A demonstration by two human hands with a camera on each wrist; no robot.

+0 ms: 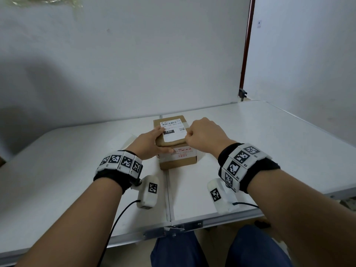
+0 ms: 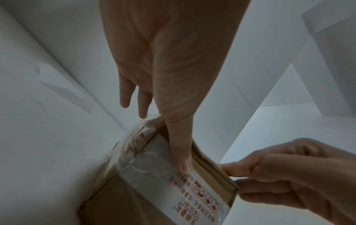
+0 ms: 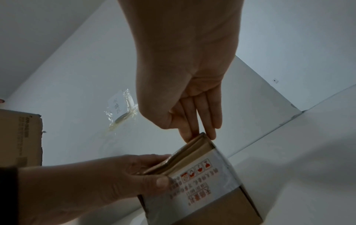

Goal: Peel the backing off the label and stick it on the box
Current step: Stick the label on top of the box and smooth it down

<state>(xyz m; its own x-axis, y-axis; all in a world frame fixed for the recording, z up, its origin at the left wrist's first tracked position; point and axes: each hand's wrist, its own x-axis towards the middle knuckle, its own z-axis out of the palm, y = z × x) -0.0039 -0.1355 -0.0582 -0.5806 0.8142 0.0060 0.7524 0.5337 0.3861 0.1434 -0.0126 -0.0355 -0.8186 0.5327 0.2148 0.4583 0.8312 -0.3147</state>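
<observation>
A brown cardboard box (image 1: 179, 162) stands in the middle of the white table (image 1: 250, 143). On its top lies a white printed label (image 1: 173, 136) with a barcode. My left hand (image 1: 151, 142) grips the box's near left corner, with the thumb (image 2: 181, 155) stretched along the taped front edge and the fingers (image 2: 125, 94) down the left side. My right hand (image 1: 204, 133) holds the top right edge: its thumb presses at the label's right border and its fingers (image 3: 198, 121) lie against the box's side. A pale sheet (image 2: 63, 88), apparently the backing, lies on the table to the left.
White tape with red print (image 1: 182, 151) crosses the box's front. Another cardboard box (image 3: 19, 137) stands off to the left. A taped paper note (image 3: 121, 109) hangs on the wall. The wall runs close behind the box, and a table seam (image 1: 167, 189) runs toward me.
</observation>
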